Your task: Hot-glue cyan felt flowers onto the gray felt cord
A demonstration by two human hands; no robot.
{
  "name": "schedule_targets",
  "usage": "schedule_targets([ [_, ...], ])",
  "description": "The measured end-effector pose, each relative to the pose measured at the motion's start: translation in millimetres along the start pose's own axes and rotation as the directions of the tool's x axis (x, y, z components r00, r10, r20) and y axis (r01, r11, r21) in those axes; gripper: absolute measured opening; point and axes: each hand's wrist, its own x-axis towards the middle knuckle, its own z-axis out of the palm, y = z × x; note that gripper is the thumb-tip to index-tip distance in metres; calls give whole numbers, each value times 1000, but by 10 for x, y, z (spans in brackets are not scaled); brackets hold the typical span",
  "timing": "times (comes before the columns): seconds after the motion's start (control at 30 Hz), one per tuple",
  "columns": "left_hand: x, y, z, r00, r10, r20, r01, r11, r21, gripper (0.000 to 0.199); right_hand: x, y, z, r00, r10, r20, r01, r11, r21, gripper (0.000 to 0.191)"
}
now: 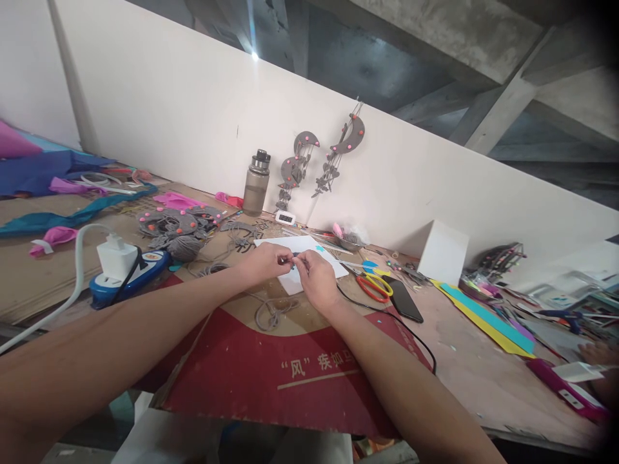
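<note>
Left hand (pixel 265 263) and right hand (pixel 316 278) nearly meeting, fingertips pinched narrow at small dark piece (pixel 296 255); piece too small and covered to identify. Left thumb and forefinger curled into small ring; right thumb and forefinger closed tight, other fingers folded in. Piece held above white sheet (pixel 339 265) on cardboard (pixel 232 380). Loose grey yarn (pixel 271 316) near side of hands. Right of hands: scissors (pixel 374 287), then black phone (pixel 403 299). Far side: bottle (pixel 256 183) by white wall.
</note>
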Motion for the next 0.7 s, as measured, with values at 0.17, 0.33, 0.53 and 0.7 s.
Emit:
schedule_targets([
  [0.17, -6, 2, -21, 992, -104, -66, 92, 982, -168, 19, -5, -17, 13, 1000, -16, 0, 16, 998, 57, 22],
  [0.33, 28, -23, -96, 942, -308, -129, 235, 885, -401, 19, -21, -41, 25, 999, -48, 3, 47, 990, 136, 23],
  [0.53, 89, -172, -198, 859, -458, -230, 260, 776, -575, 21, -13, -70, -4, 999, -26, -25, 31, 969, 245, 26],
  [0.7, 132, -366, -261, 760, -565, -321, 177, 655, -735, 20, 34, -105, -127, 996, 66, -55, -36, 902, 430, 28],
])
